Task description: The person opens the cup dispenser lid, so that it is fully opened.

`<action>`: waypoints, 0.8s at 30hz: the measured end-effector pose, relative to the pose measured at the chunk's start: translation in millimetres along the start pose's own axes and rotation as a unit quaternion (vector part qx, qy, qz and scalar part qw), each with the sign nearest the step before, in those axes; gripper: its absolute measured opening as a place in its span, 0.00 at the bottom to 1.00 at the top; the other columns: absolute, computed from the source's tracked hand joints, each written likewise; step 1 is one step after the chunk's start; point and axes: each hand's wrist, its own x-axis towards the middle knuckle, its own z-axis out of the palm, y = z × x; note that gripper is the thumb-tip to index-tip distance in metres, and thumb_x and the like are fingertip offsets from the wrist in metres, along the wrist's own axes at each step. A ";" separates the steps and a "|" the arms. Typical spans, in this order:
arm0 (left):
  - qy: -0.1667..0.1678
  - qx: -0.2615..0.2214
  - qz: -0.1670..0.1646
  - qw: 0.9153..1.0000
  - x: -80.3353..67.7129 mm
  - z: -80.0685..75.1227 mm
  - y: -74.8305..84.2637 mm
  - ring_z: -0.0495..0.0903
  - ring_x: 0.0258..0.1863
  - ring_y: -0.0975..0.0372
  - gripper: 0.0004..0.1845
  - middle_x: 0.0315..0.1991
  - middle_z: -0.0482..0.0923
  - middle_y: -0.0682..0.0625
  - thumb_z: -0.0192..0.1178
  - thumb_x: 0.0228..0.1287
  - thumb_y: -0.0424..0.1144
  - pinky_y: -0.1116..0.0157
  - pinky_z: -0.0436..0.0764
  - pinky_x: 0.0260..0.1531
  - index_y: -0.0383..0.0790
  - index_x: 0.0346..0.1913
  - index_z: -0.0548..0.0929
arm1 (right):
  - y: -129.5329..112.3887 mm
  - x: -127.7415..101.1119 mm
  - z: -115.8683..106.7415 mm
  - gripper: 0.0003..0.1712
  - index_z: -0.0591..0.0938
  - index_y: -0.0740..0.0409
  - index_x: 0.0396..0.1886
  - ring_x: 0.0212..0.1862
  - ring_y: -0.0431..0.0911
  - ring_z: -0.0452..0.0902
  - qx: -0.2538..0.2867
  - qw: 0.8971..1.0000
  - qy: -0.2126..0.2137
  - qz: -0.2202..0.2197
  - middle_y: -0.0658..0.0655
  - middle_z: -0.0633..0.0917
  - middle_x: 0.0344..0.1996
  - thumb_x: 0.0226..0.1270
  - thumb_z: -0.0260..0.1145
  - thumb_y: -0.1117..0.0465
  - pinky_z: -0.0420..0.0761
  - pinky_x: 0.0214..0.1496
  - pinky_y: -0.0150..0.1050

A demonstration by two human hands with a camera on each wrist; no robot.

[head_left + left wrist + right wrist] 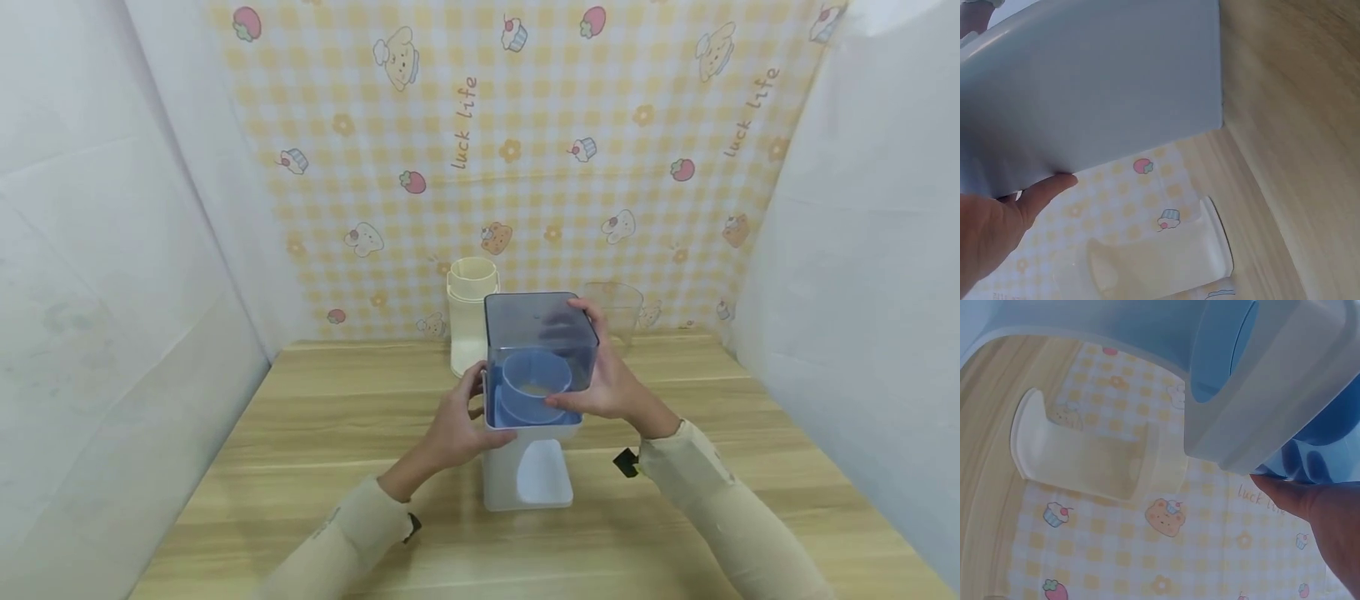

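Observation:
A white dispenser stand [498, 483], like a pet feeder base, stands upright on the table with a scooped opening low at its front. On its top sits a see-through blue box [540, 321], with a round blue collar [534, 404] showing through its wall. My left hand [453, 425] grips the stand's upper left side, thumb in front and fingers behind; the left wrist view shows the stand's flat side [1104, 94]. My right hand [611, 387] holds the blue box at its right, with the thumb across the front wall and fingers at the upper back corner.
Behind the white stand is a similar cream dispenser stand [468, 329] with a round open top. A clear container [618, 296] stands behind my right hand. A checked, printed cloth [510, 108] backs the wooden table [322, 450], and white sheets hang at both sides.

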 end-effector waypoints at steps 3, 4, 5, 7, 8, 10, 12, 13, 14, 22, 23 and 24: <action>0.003 -0.009 0.004 1.000 0.4 0.8 -1.6 0.75 0.58 0.48 0.51 0.59 0.74 0.43 0.77 0.46 0.52 0.55 0.83 0.47 0.40 0.71 0.62 | 1.1 1.0 0.4 0.68 0.48 0.69 0.70 0.64 0.47 0.65 0.008 1.000 0.001 -0.021 0.56 0.67 0.63 0.47 0.79 0.38 0.61 0.69 0.40; 0.004 -0.011 0.006 1.000 0.5 1.0 -2.3 0.76 0.57 0.49 0.50 0.59 0.74 0.44 0.77 0.46 0.51 0.55 0.83 0.46 0.40 0.71 0.63 | 1.3 1.5 0.7 0.67 0.48 0.70 0.69 0.64 0.47 0.67 0.013 1.000 0.002 -0.028 0.56 0.68 0.62 0.47 0.79 0.39 0.62 0.69 0.40; 0.004 -0.013 0.009 1.000 0.3 1.1 -2.7 0.76 0.57 0.49 0.50 0.58 0.75 0.44 0.78 0.46 0.49 0.56 0.84 0.46 0.40 0.70 0.64 | 1.6 1.9 1.1 0.67 0.48 0.70 0.69 0.63 0.47 0.68 0.018 0.999 0.002 -0.036 0.56 0.69 0.62 0.47 0.80 0.40 0.63 0.69 0.40; 0.007 -0.015 0.013 1.000 0.0 0.8 -3.0 0.76 0.56 0.49 0.48 0.57 0.75 0.43 0.78 0.46 0.46 0.56 0.84 0.44 0.40 0.70 0.64 | 2.5 3.4 2.0 0.66 0.49 0.72 0.67 0.62 0.49 0.70 0.031 0.998 0.002 -0.056 0.58 0.72 0.60 0.47 0.81 0.43 0.66 0.68 0.40; 0.009 -0.015 0.015 1.000 -0.2 0.4 -2.6 0.76 0.56 0.49 0.48 0.57 0.75 0.43 0.78 0.45 0.45 0.55 0.84 0.44 0.40 0.69 0.64 | 3.0 4.1 2.4 0.65 0.49 0.73 0.67 0.62 0.49 0.70 0.034 0.998 0.002 -0.062 0.58 0.72 0.60 0.48 0.81 0.44 0.67 0.67 0.40; 0.013 -0.015 0.017 1.000 -1.2 -0.2 -2.0 0.76 0.56 0.48 0.48 0.57 0.75 0.42 0.78 0.44 0.43 0.54 0.84 0.43 0.39 0.69 0.64 | 3.0 4.9 2.9 0.65 0.49 0.73 0.66 0.62 0.49 0.70 0.033 0.997 0.001 -0.066 0.58 0.72 0.60 0.47 0.81 0.44 0.68 0.66 0.40; 0.013 -0.014 0.021 1.000 -1.9 -0.5 -1.7 0.76 0.56 0.46 0.49 0.58 0.75 0.41 0.78 0.44 0.41 0.53 0.85 0.42 0.38 0.70 0.64 | 3.0 4.8 2.8 0.64 0.49 0.73 0.66 0.62 0.48 0.70 0.028 0.998 -0.001 -0.062 0.57 0.72 0.60 0.47 0.81 0.43 0.68 0.66 0.40; 0.013 -0.013 0.022 1.000 -2.1 -0.5 -2.1 0.76 0.56 0.46 0.49 0.58 0.74 0.41 0.78 0.43 0.40 0.53 0.85 0.42 0.37 0.70 0.64 | 3.3 4.4 2.5 0.64 0.50 0.72 0.66 0.62 0.47 0.70 0.024 0.998 -0.001 -0.056 0.56 0.72 0.60 0.47 0.80 0.42 0.68 0.66 0.39; 0.011 -0.012 0.023 1.000 -2.1 -0.5 -2.3 0.76 0.56 0.46 0.49 0.58 0.74 0.41 0.78 0.43 0.40 0.53 0.85 0.42 0.37 0.70 0.64 | 3.5 4.0 2.2 0.64 0.50 0.72 0.66 0.62 0.47 0.69 0.019 0.999 0.000 -0.050 0.56 0.72 0.60 0.48 0.80 0.41 0.68 0.66 0.38; 0.002 0.003 0.023 1.000 -1.3 -0.4 -0.9 0.77 0.56 0.48 0.49 0.58 0.75 0.43 0.78 0.45 0.44 0.57 0.84 0.44 0.40 0.70 0.63 | 2.9 2.0 -1.7 0.63 0.51 0.66 0.71 0.61 0.46 0.70 0.020 1.000 0.006 -0.002 0.54 0.72 0.59 0.52 0.75 0.37 0.71 0.63 0.36; 0.001 0.002 0.024 1.000 -1.5 -0.7 -0.2 0.76 0.56 0.48 0.50 0.58 0.75 0.42 0.78 0.45 0.45 0.56 0.84 0.45 0.40 0.71 0.63 | 2.3 2.0 -1.9 0.63 0.51 0.66 0.71 0.61 0.46 0.70 0.020 1.000 0.007 0.004 0.54 0.72 0.59 0.52 0.75 0.36 0.71 0.62 0.36; -0.001 0.002 0.024 1.000 -1.7 -0.8 0.4 0.76 0.57 0.47 0.50 0.58 0.74 0.42 0.78 0.45 0.45 0.56 0.84 0.45 0.39 0.71 0.62 | 1.7 2.0 -1.8 0.62 0.51 0.65 0.71 0.61 0.46 0.69 0.015 1.000 0.008 0.009 0.54 0.72 0.59 0.53 0.74 0.35 0.70 0.62 0.35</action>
